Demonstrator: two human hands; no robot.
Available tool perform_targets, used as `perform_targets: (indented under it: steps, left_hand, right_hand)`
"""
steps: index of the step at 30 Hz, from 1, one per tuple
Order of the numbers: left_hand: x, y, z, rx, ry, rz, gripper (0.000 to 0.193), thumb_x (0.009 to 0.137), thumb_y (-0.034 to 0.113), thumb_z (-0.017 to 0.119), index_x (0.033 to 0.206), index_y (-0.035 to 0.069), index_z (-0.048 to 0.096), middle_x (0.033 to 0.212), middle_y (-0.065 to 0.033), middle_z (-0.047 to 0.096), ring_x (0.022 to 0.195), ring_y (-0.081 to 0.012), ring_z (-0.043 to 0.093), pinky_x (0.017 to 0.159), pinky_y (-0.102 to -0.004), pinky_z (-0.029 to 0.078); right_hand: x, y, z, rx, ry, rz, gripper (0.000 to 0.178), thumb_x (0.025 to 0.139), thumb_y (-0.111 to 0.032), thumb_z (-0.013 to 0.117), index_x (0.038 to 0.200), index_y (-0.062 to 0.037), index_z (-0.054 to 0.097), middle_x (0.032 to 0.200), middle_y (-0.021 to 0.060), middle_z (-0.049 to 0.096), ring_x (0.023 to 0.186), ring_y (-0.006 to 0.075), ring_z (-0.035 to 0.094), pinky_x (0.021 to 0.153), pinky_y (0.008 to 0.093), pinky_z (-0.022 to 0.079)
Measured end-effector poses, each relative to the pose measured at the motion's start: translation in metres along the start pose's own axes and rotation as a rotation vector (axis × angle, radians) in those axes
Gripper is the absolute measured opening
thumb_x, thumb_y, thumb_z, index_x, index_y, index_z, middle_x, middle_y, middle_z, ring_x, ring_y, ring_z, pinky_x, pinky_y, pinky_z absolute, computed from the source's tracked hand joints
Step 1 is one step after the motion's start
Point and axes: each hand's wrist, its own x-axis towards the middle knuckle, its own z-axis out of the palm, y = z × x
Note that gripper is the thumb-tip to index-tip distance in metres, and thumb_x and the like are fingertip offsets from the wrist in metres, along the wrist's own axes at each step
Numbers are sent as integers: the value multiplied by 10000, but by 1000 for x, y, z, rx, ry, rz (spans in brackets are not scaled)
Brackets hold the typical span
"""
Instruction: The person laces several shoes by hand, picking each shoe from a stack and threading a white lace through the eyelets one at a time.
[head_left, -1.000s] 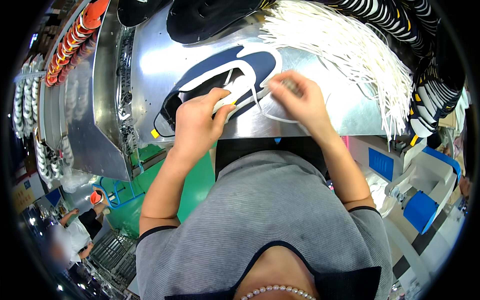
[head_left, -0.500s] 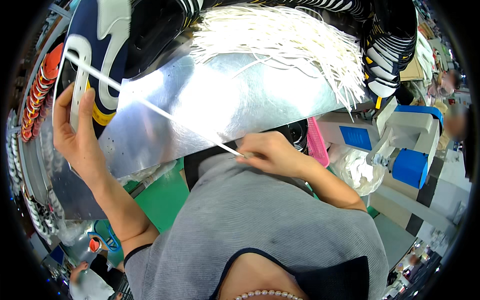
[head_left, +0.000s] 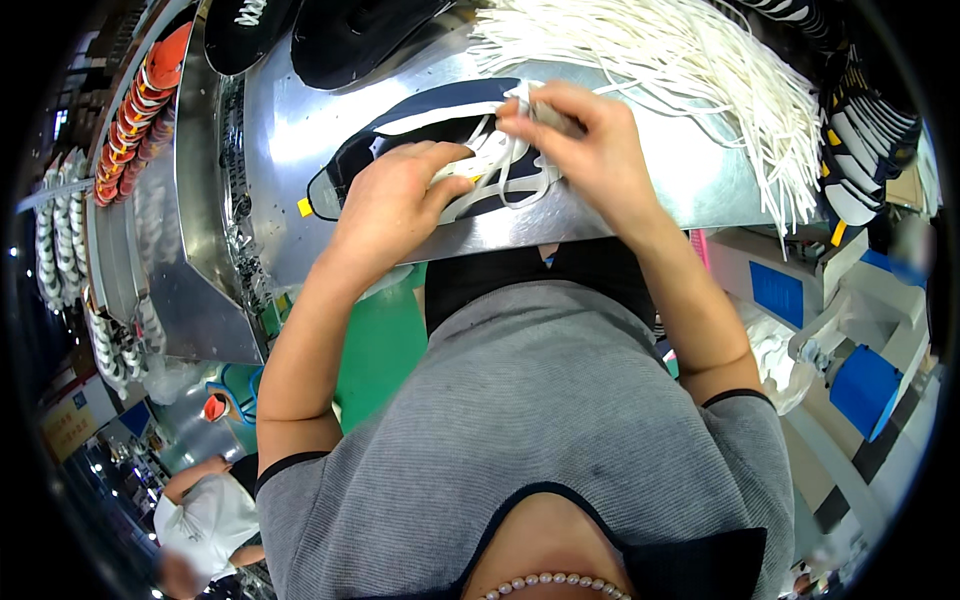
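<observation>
A navy and white shoe upper [head_left: 432, 110] lies on its side along the near edge of the metal table. White shoelace [head_left: 520, 188] loops across its opening and hangs in loose curves. My left hand [head_left: 395, 195] rests over the near side of the upper, thumb and forefinger closed round the lace and the eyelet edge. At the upper's right end my right hand [head_left: 590, 140] pinches a white bunch of lace, slightly blurred, between thumb and fingers. Both palms hide part of the eyelet strip.
A big heap of white laces [head_left: 680, 65] covers the far right of the metal table [head_left: 290, 110]. Dark shoe uppers [head_left: 350, 40] lie at the far left, and striped uppers [head_left: 860, 150] stack at the right. A blue and grey machine [head_left: 865, 390] stands beside me. Orange pieces [head_left: 140, 120] line a rack.
The upper has gone from held up at the left to lying on the table before me. Both hands have come together over it, and the long taut lace now lies in loops.
</observation>
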Motion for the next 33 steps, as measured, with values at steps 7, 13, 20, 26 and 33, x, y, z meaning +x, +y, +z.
perform_targets:
  steps: [7, 13, 20, 26, 33]
  left_hand:
    - [16, 26, -9, 13, 24, 8, 269, 944, 190, 620, 1110, -14, 677, 1026, -165, 691, 892, -333, 672, 781, -374, 512]
    - [38, 24, 17, 35, 48, -72, 246, 895, 278, 704, 915, 34, 727, 718, -101, 679, 583, -230, 609, 587, -326, 472]
    - [45, 16, 17, -39, -63, -240, 271, 888, 261, 732, 821, 6, 671, 605, -8, 545, 575, -82, 442, 549, -268, 386]
    - [50, 13, 16, -71, -87, -282, 285, 877, 273, 740, 784, 17, 655, 633, 32, 542, 616, -49, 457, 568, -231, 388]
    - [49, 15, 12, -54, -147, -324, 249, 868, 247, 738, 865, 6, 673, 678, 13, 577, 650, -53, 488, 612, -229, 416]
  right_hand:
    - [55, 13, -26, -152, -116, -350, 120, 884, -97, 719, 920, -2, 655, 716, 24, 581, 578, 80, 460, 544, 236, 381]
    - [64, 12, -29, -14, -145, -214, 159, 867, -80, 723, 940, 9, 614, 677, 68, 542, 585, 153, 480, 565, 295, 423]
    - [14, 7, -32, 79, -30, 297, 232, 970, -130, 609, 1110, 48, 562, 815, 100, 662, 752, 153, 633, 695, 254, 499]
    - [-40, 17, -15, -53, -91, 214, 146, 912, -160, 658, 893, -26, 604, 673, 112, 651, 607, 248, 651, 597, 345, 500]
    - [-37, 29, -10, -196, -116, 131, 138, 913, -165, 655, 890, -39, 604, 697, 128, 664, 638, 317, 657, 606, 398, 504]
